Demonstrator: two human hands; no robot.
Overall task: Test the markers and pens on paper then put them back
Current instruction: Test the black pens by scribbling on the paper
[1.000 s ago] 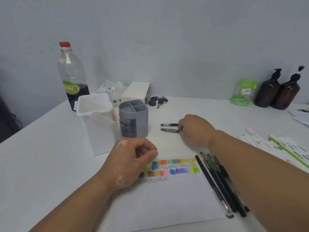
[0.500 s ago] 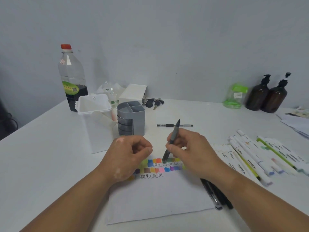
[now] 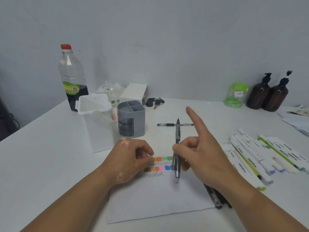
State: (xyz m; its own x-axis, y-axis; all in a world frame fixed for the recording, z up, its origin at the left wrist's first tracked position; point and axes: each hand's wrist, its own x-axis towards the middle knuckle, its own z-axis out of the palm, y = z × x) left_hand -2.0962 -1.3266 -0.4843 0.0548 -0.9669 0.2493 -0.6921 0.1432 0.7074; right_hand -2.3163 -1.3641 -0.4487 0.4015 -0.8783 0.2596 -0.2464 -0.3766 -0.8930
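My right hand [image 3: 202, 156] holds a dark grey pen [image 3: 177, 144] between thumb and curled fingers, nearly upright over the paper [image 3: 150, 203], with the index finger stretched out away from me. My left hand [image 3: 130, 159] rests loosely curled on the paper's left part, beside rows of coloured swatches [image 3: 163, 164] and black scribbles. A second black pen [image 3: 168, 125] lies flat farther back. Several white markers [image 3: 250, 156] lie at the right. Several black pens [image 3: 215, 196] show under my right wrist. The grey pen holder [image 3: 131, 120] stands behind the paper.
A white open box [image 3: 95, 121] stands left of the holder, a large bottle [image 3: 72, 77] behind it. Keys [image 3: 154, 102] and a white box [image 3: 133, 92] sit at the back. Two brown pump bottles [image 3: 267, 94] and a green bag [image 3: 235, 96] stand back right.
My right hand picked the pen up from the table beyond the paper, brought it over the swatches and has now stretched its index finger out. The left hand stayed on the paper.
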